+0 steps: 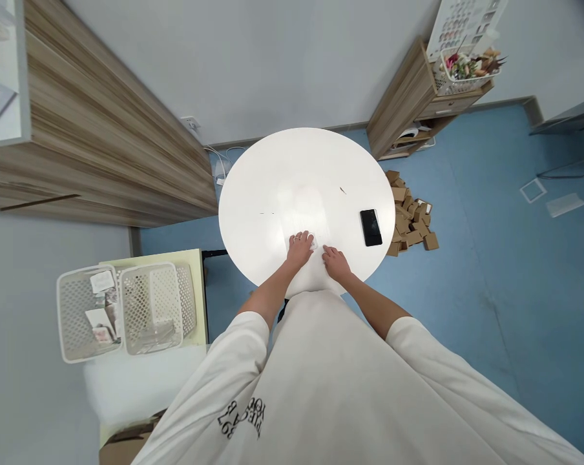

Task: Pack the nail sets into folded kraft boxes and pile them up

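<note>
My left hand (300, 250) rests near the front edge of the round white table (282, 168), its fingers bent over the tabletop. A small white item (312, 240) shows between its index finger and thumb; its kind is too small and pale to tell. A short way to the right, my right hand (336, 263) lies on the table with the fingers pointing toward that item. Its fingertips are slightly apart, and nothing shows in them. Further right on the table is a black phone (371, 227), clear of both hands.
Many small brown cardboard boxes (411, 219) are heaped on the floor right of the table. Two white plastic baskets (127, 271) stand on the left. A wooden cabinet (127, 116) rises at the left, and a small cabinet (408, 97) with a basket of flowers is at the back right.
</note>
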`<state>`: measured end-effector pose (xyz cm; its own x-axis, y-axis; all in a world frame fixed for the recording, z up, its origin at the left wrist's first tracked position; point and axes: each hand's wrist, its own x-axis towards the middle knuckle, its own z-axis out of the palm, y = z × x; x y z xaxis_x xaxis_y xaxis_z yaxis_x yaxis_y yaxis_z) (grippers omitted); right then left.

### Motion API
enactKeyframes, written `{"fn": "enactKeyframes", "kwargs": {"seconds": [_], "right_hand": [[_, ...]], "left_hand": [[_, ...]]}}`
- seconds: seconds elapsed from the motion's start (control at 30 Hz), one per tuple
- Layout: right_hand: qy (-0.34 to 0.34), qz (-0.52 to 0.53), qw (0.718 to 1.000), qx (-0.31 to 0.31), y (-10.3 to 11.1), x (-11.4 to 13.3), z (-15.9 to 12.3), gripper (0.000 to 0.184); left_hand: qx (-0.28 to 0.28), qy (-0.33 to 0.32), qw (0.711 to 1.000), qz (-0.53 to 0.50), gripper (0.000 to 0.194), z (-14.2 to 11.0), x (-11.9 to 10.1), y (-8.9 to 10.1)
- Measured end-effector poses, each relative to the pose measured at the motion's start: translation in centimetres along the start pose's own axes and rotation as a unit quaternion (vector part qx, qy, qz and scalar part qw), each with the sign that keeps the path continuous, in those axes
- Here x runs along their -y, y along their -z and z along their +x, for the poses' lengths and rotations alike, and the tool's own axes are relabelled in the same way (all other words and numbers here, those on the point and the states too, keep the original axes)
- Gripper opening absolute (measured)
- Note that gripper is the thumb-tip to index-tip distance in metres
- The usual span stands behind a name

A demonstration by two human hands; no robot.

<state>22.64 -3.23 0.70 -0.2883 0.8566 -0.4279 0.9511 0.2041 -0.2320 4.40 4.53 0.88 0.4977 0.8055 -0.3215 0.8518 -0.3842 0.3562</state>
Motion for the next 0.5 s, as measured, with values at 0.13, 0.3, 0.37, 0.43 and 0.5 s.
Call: {"fn": "enactKeyframes", "kwargs": {"seconds": [0.13, 0.3, 0.37, 0.43, 0.5], "right_hand": [[0.01, -0.012, 1.0, -0.001, -0.1, -0.1, 0.1, 0.035], [0.014, -0.026, 1.0, 0.0, 0.0, -0.1, 0.3, 0.034], [0.013, -0.026, 1.0, 0.002, 0.2, 0.0, 0.4, 0.035], [0.011, -0.02, 1.0, 0.008, 0.7, 0.1, 0.6, 0.035], [0.01, -0.013, 1.0, 0.018, 1.4, 0.1, 0.9, 0.034]], "left_hand": [[0.008, -0.001, 1.0, -0.007, 0.05, 0.1, 0.1, -0.2], [-0.027, 0.021, 0.999, -0.023, 0.037, -0.8, 0.2, -0.1], [-0.042, 0.039, 0.998, -0.031, 0.035, -1.7, 0.5, 0.1], [-0.044, 0.057, 0.997, -0.036, 0.036, -2.8, 1.1, 0.3], [-0.038, 0.076, 0.996, -0.038, 0.037, -3.8, 1.7, 0.5]]}}
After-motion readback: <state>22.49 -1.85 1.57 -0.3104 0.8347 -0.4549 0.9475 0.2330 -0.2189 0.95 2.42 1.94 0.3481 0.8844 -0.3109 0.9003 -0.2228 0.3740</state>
